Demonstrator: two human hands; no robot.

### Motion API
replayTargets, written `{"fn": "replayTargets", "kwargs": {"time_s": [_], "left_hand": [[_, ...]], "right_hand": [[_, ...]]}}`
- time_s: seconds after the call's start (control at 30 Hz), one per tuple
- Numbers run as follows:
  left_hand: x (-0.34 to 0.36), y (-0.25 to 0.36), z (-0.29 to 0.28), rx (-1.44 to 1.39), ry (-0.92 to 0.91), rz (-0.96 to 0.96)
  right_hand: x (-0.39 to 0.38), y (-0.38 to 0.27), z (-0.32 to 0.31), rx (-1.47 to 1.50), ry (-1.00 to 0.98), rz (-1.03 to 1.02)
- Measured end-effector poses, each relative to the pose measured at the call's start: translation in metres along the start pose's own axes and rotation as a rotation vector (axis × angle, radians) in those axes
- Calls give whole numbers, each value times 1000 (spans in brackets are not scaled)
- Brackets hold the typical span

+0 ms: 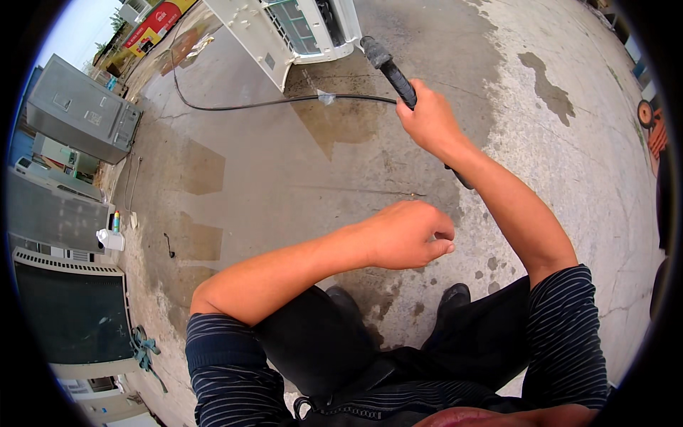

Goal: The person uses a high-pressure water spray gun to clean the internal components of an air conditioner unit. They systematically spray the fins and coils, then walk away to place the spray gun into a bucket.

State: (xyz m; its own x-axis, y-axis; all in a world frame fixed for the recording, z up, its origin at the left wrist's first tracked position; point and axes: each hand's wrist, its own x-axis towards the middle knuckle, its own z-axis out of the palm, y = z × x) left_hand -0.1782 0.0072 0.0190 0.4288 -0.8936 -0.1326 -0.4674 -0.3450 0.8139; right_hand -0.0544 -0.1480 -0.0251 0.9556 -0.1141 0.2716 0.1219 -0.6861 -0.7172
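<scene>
My right hand (430, 121) grips a black spray gun (390, 71), its knurled head raised toward a white air-conditioner unit (306, 28) lying on the wet concrete at the top. A black hose (242, 107) runs behind the hand across the ground. The lower end of the gun shows below my right wrist. My left hand (416, 235) hangs lower, in front of my body, with its fingers curled and nothing visible in them. A small clear scrap (326, 97) lies by the hose.
Grey appliance casings (78, 107) line the left side, with a dark-screened panel (67, 306), white jug (110, 239) and teal cord (146, 345). Wet concrete (263, 164) surrounds my boots (452, 299). An orange-wheeled object (645, 114) stands at the right edge.
</scene>
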Motion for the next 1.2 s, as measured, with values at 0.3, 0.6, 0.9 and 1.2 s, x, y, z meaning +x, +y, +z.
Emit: {"fn": "replayTargets", "kwargs": {"time_s": [0.3,0.6,0.9,1.2], "left_hand": [[4,1,-1,23,-68,-51],[3,-2,2,11,-87,-99],[2,-6,3,-6,-92,-104],[2,-5,1,-15,-88,-95]], "right_hand": [[17,0,-15,135,-24,-21],[33,-6,-25,154,-68,15],[40,-5,-23,120,-80,30],[40,-3,-26,79,-129,47]]}}
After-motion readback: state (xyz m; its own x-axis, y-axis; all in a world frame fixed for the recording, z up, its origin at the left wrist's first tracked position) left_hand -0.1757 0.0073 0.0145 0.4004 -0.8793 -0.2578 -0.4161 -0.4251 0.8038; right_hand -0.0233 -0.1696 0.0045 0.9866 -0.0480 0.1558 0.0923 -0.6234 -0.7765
